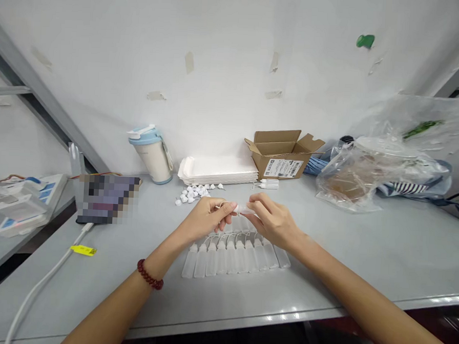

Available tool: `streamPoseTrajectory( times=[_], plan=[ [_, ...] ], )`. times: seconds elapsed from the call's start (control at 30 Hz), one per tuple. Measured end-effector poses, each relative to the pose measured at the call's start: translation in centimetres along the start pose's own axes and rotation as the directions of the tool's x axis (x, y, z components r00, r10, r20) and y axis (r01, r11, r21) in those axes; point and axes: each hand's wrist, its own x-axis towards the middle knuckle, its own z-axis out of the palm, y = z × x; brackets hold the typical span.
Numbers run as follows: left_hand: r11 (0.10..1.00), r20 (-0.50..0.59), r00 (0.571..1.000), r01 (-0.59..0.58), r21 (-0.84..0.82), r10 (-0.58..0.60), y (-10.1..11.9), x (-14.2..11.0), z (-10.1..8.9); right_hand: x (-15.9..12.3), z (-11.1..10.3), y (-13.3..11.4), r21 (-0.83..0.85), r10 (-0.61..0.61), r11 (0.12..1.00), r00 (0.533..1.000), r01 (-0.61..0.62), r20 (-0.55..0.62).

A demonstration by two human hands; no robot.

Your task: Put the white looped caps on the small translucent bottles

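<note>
Both hands meet over the grey table, around a small translucent plastic bottle held on its side. My left hand pinches its cap end, with a thin tube looping by the fingers. Around the other end, my right hand has its fingers closed. Just below lies a row of several similar squeeze bottles, each with a curved thin tube at its top. More bottles behind them are partly hidden by the hands. A pile of small white caps sits beyond my left hand.
At the back stand a cream and blue tumbler, stacked white trays and an open cardboard box. A few bottles lie before the box. A plastic bag is right; a pixelated device with a white cable is left.
</note>
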Motion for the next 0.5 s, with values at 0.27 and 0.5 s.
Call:
streamPoseTrajectory(
  times=[0.27, 0.5],
  plan=[
    [0.996, -0.031, 0.996, -0.087, -0.033, 0.086, 0.16, -0.22, -0.07, 0.04, 0.11, -0.28, 0.085, 0.048, 0.995, 0.999, -0.046, -0.022],
    [0.998, -0.025, 1.0, -0.003, -0.066, 0.001, -0.02, -0.05, 0.19, 0.08, 0.1, -0.45, 0.025, 0.022, 0.999, 0.998, -0.021, -0.058]
  ],
)
